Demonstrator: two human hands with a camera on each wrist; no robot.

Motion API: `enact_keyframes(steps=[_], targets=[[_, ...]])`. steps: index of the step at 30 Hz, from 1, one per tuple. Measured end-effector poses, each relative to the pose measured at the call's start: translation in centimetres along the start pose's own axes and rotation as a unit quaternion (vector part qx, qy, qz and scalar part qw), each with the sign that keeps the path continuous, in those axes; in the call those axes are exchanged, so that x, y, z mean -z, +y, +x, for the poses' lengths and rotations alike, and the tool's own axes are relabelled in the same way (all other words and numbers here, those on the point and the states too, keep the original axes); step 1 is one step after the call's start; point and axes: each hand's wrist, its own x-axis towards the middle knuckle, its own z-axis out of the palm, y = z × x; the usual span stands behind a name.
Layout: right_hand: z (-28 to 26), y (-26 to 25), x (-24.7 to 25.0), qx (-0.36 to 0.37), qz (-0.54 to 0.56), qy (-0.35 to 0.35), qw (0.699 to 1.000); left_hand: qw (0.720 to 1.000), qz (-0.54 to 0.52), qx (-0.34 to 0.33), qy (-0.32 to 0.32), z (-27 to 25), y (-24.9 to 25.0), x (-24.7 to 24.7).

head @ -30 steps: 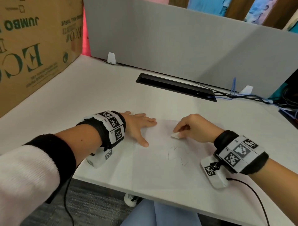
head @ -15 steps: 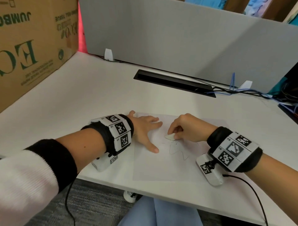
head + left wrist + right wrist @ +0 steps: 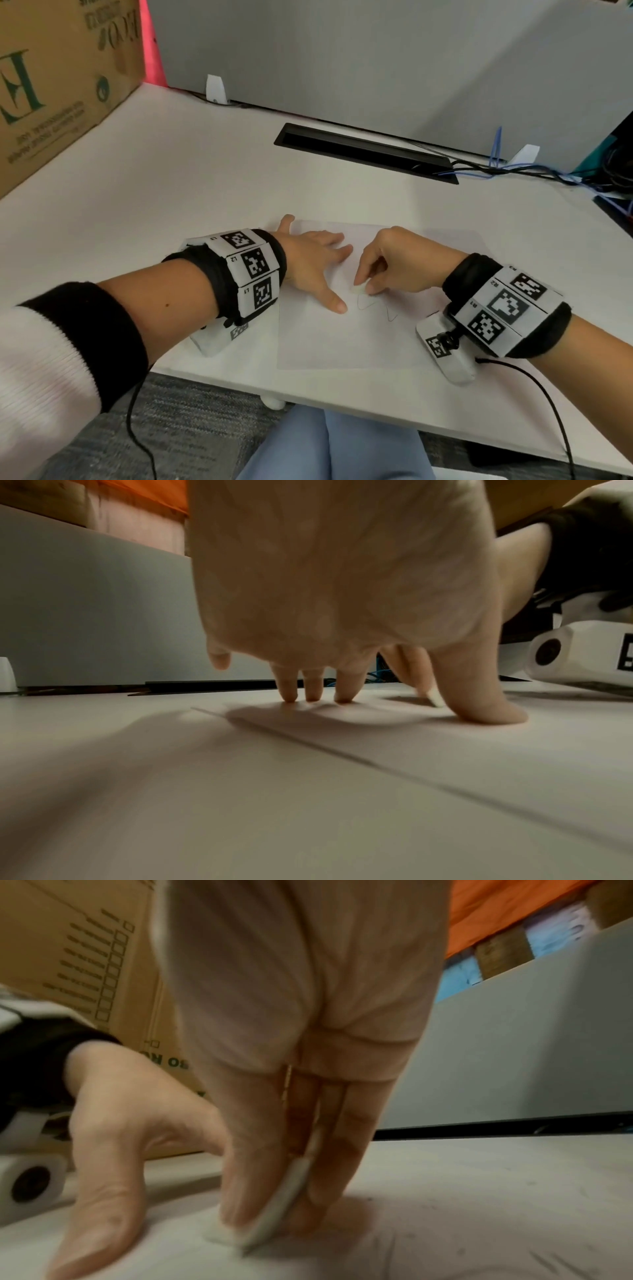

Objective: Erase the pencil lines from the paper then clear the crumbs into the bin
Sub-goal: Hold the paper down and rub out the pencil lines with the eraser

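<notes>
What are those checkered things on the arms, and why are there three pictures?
The checkered bands are wristbands with printed squares, and each carries a little camera. So one picture comes from a camera on the person's head, looking down at a white desk. The other two come from the wrists, looking low along the fingers.

These are a person's two hands, not a machine. A sheet of paper lies on the desk, with pencil lines drawn on it. The left hand lies spread flat on the paper. The right hand pinches a small white eraser and presses it onto the paper by the lines. A big cardboard box stands at the left.
</notes>
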Motion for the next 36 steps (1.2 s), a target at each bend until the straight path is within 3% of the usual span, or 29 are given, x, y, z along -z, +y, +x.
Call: enact_keyframes(steps=[4,9,16,21,28,31,33,36], targets=[[-0.7,0.0,-0.3,0.024,0.016,-0.022,0.999,1.0,0.0,0.006,-0.003,0.1,0.0,-0.1],[0.5,0.3,0.0,0.007,0.007,0.05,0.999,1.0,-0.008,0.003,-0.008,0.1,0.0,-0.1],[-0.9,-0.1,-0.2,0.02,0.021,-0.062,0.998,1.0,-0.002,0.009,-0.005,0.0,0.1,-0.1],[0.5,0.1,-0.1,0.02,0.007,0.033,0.999,1.0,-0.018,0.002,-0.009,0.1,-0.1,-0.1],[-1.1,0.1,-0.3,0.04,0.028,-0.09,0.995,1.0,-0.018,0.01,-0.017,0.3,-0.2,-0.1],[-0.2,0.2,-0.1,0.054,0.001,0.008,0.999,1.0,-0.023,0.008,-0.017,0.2,-0.2,-0.1],[0.4,0.2,0.1,0.044,-0.015,0.034,0.998,0.999,-0.027,0.007,-0.019,0.1,-0.2,-0.1],[0.0,-0.1,0.2,0.037,-0.012,-0.036,0.999,1.0,-0.022,0.012,-0.019,0.2,-0.2,0.0]])
